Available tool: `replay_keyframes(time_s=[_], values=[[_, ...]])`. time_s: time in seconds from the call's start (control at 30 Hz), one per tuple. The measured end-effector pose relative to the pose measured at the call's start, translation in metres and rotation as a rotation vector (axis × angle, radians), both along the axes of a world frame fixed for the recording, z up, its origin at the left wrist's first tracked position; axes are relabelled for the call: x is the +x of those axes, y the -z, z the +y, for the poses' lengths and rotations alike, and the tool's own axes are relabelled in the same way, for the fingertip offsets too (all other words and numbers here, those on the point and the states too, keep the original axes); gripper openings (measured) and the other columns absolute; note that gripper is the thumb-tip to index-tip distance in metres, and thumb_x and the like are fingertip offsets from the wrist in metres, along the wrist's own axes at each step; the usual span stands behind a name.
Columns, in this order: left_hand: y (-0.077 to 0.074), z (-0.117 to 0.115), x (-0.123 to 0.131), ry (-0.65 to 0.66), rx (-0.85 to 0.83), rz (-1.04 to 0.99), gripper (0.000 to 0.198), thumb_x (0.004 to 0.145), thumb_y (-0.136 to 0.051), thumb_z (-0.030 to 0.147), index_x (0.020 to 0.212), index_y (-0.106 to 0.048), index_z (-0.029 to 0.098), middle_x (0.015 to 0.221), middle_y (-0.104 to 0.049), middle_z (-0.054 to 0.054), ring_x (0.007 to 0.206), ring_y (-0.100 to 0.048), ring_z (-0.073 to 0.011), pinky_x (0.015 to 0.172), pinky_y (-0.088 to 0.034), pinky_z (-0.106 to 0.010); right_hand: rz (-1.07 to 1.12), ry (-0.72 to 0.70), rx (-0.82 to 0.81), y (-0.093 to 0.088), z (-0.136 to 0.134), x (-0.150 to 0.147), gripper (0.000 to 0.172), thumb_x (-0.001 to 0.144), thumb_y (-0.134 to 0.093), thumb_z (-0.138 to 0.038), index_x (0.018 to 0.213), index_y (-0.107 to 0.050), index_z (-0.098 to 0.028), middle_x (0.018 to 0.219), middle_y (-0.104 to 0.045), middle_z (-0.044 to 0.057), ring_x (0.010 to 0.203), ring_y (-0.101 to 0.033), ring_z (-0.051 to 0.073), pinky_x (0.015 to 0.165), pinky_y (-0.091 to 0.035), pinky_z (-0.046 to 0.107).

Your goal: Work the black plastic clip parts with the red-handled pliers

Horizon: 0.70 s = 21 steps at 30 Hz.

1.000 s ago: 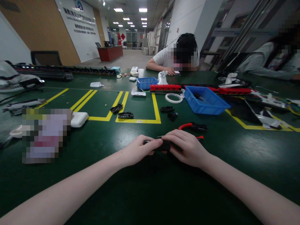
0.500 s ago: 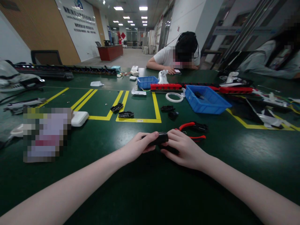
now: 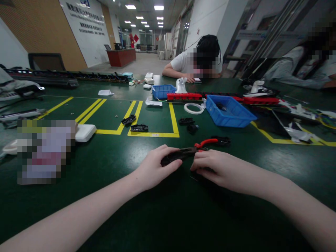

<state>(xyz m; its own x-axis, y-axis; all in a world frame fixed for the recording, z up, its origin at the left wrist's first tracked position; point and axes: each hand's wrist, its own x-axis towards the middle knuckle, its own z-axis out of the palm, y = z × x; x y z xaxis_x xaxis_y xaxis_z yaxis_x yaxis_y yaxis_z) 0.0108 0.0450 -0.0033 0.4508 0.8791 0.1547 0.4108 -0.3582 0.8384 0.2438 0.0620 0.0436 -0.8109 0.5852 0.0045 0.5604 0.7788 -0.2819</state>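
Observation:
My left hand (image 3: 154, 166) is curled round a dark plastic part (image 3: 170, 159), thumb on the near side and fingers on the far side. Just right of it is my right hand (image 3: 214, 169), fingers bent and pressed together. A small dark piece shows at those fingertips, mostly hidden. Beyond both hands lie red-handled pliers (image 3: 198, 146). Their dark jaws point left towards the part, and the right hand hides the lower handle. Whether the jaws touch the part I cannot tell. Farther off are black plastic pieces (image 3: 139, 127) and a dark round piece (image 3: 192, 128).
A blue bin (image 3: 229, 112) stands right of centre, with another blue bin (image 3: 163, 91) behind. A white ring (image 3: 193, 109) lies between them. At left are a white case (image 3: 85, 133) and a blurred-out flat object (image 3: 48, 150). Across the table a person (image 3: 199, 59) leans over a phone.
My right hand has come away from the dark part and moved right. My left hand still has the part, now turned lower. The pliers' jaws have come into sight.

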Motion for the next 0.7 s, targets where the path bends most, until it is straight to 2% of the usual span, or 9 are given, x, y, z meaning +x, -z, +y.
replay_keyframes(time_s=[0.1, 0.17, 0.2, 0.37, 0.53, 0.7], values=[[0.003, -0.003, 0.002, 0.068, 0.124, 0.213, 0.039, 0.092, -0.056, 0.039, 0.127, -0.059, 0.020, 0.106, -0.061, -0.007, 0.093, -0.061, -0.0219, 0.081, -0.050, -0.037, -0.084, 0.089, -0.149, -0.004, -0.002, 0.003, 0.010, 0.082, -0.061, -0.016, 0.084, -0.067, -0.023, 0.091, -0.069, 0.002, 0.079, -0.066, 0.017, 0.064, -0.050, 0.026], [0.006, -0.005, 0.002, 0.104, 0.198, 0.305, 0.040, 0.092, -0.056, 0.039, 0.127, -0.059, 0.020, 0.113, -0.058, -0.008, 0.096, -0.060, -0.0234, 0.084, -0.050, -0.040, -0.109, 0.162, -0.175, -0.004, -0.007, -0.002, 0.003, 0.080, -0.067, -0.021, 0.078, -0.065, -0.022, 0.086, -0.068, 0.001, 0.075, -0.065, 0.017, 0.058, -0.048, 0.025], [0.007, -0.005, 0.002, 0.114, 0.223, 0.330, 0.040, 0.092, -0.057, 0.038, 0.127, -0.058, 0.020, 0.115, -0.057, -0.009, 0.098, -0.059, -0.0239, 0.085, -0.051, -0.041, -0.114, 0.174, -0.170, -0.003, -0.010, -0.006, 0.006, 0.078, -0.070, -0.022, 0.077, -0.064, -0.022, 0.084, -0.067, 0.001, 0.073, -0.064, 0.016, 0.055, -0.046, 0.025], [0.008, -0.004, 0.002, 0.129, 0.215, 0.301, 0.045, 0.085, -0.065, 0.033, 0.127, -0.057, 0.019, 0.116, -0.057, -0.009, 0.102, -0.059, -0.0249, 0.089, -0.052, -0.042, -0.156, 0.158, -0.034, 0.005, -0.023, -0.023, 0.014, 0.079, -0.059, -0.009, 0.071, -0.060, -0.020, 0.078, -0.066, 0.001, 0.062, -0.062, 0.014, 0.054, -0.044, 0.025], [0.006, -0.004, 0.000, 0.123, 0.155, 0.220, 0.050, 0.083, -0.068, 0.029, 0.130, -0.055, 0.019, 0.123, -0.054, -0.009, 0.107, -0.059, -0.0242, 0.093, -0.052, -0.041, -0.267, 0.112, 0.090, 0.009, -0.022, -0.024, 0.011, 0.074, -0.062, -0.011, 0.068, -0.057, -0.019, 0.071, -0.065, 0.003, 0.059, -0.062, 0.016, 0.056, -0.044, 0.028], [0.006, -0.004, 0.000, 0.136, 0.173, 0.227, 0.049, 0.081, -0.069, 0.030, 0.128, -0.056, 0.021, 0.123, -0.055, -0.009, 0.107, -0.058, -0.0248, 0.093, -0.052, -0.043, -0.258, 0.088, 0.195, 0.012, -0.016, -0.018, 0.011, 0.073, -0.061, -0.011, 0.071, -0.055, -0.020, 0.070, -0.064, 0.003, 0.059, -0.062, 0.017, 0.055, -0.043, 0.028]])
